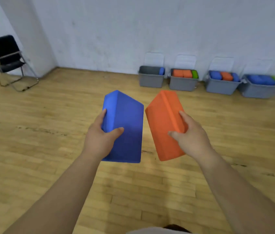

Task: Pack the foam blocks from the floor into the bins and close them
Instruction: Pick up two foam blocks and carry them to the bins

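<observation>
My left hand (99, 137) grips a blue foam block (126, 122) held out in front of me above the floor. My right hand (190, 137) grips an orange foam block (163, 125) beside it, the two blocks a small gap apart. Along the far wall stand several grey bins with clear lids tipped up behind them. The leftmost bin (151, 80) holds one blue block at its right end. The second bin (182, 83) holds orange and green blocks. The third bin (221, 86) holds blue and orange blocks. The rightmost bin (258, 92) holds blue and green blocks.
A black folding chair (8, 59) stands at the back left by a wall corner. Wooden floor (49, 132) stretches between me and the bins. A white wall (133, 31) runs behind the bins.
</observation>
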`<state>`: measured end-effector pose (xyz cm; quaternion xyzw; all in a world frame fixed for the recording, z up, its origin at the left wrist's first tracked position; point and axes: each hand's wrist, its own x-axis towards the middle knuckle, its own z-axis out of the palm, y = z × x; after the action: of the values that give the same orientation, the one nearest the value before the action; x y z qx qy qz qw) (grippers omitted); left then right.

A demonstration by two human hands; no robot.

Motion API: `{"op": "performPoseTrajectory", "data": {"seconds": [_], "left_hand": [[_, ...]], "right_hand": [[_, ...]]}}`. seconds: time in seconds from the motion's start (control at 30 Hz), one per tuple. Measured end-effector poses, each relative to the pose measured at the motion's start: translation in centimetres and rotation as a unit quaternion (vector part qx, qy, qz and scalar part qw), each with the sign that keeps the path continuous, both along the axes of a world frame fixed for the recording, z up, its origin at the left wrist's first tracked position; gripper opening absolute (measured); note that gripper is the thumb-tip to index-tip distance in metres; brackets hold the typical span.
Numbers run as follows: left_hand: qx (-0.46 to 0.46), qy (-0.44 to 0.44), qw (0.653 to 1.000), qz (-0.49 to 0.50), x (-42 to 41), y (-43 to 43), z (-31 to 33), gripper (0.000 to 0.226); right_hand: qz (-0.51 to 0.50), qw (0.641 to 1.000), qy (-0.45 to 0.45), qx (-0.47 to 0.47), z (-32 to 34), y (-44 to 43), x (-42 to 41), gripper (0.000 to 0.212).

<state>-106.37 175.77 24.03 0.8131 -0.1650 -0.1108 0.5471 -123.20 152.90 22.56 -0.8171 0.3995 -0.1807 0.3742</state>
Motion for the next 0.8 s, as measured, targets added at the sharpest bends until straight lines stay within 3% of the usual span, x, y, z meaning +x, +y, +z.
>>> {"op": "performPoseTrajectory", "data": {"seconds": [0.17,0.37,0.8], "left_hand": [[-0.063,-0.022,0.998,-0.011,2.7,-12.2,3.8,0.085],[-0.068,-0.038,0.997,0.002,10.4,-20.5,7.0,0.084],[-0.071,-0.049,0.995,-0.049,43.1,-35.9,9.5,0.084]], "right_hand": [[-0.016,0.998,-0.029,-0.058,4.9,-12.7,1.6,0.098],[-0.009,0.994,-0.082,-0.077,8.7,-21.3,10.2,0.096],[-0.068,0.989,-0.132,-0.018,7.2,-33.3,38.5,0.096]]}}
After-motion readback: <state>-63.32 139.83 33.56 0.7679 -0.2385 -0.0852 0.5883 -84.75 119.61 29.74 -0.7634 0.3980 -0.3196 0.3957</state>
